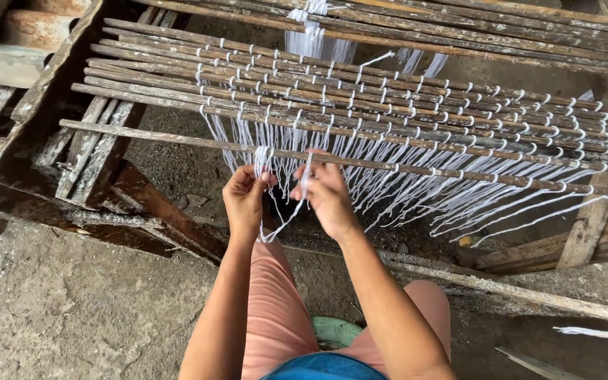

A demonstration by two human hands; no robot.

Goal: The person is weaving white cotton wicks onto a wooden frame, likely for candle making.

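Head view. Landmark: the nearest stick (pixel 402 167) of a rack of thin wooden sticks lashed together with white string.

Left hand (pixel 244 200): fingers pinched shut on a bunch of string (pixel 262 158) just below the nearest stick, at the knot wrapped round it. Grip is at the fingertips, close under the wood.

Right hand (pixel 328 197): fingers closed on a single strand (pixel 306 176), which rises to the stick just right of the knot. A loose tail drops from between the hands and curls below the left wrist.

Handling, by judgement: the string is light, soft and limp, with no stiffness of its own; it appears to hold shape only under tension. It should be taken near the knot, pinched between thumb and forefinger, as now. The sticks look dry, stiff and rough, so slipping seems unlikely.

Further strands hang slack below the stick, to the right of both hands. Concrete floor (pixel 58 302) lies beneath.
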